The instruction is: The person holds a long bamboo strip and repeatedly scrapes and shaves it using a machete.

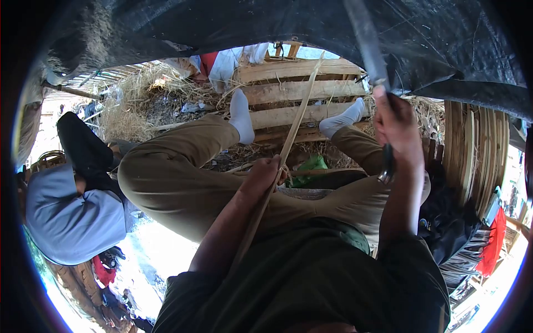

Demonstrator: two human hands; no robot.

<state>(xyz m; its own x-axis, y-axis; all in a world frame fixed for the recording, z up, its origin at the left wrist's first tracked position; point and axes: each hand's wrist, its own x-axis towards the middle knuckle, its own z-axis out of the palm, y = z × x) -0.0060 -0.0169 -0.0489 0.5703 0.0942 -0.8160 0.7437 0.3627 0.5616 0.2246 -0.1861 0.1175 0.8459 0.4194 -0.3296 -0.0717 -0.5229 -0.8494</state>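
My left hand is wrapped round a long, pale split strip of bamboo or wood. The strip runs from beside my left arm up past my knees to a thin, frayed far end. In my right hand is a machete with a dark handle, its blade raised, pointing away and blurred. Blade and strip are apart. My legs are spread below, with white socks on the feet.
Rough planks and straw lie ahead. A dark tarp hangs low overhead. Stacked slats stand at right, near a red cloth. A person in a grey-blue top sits close at left.
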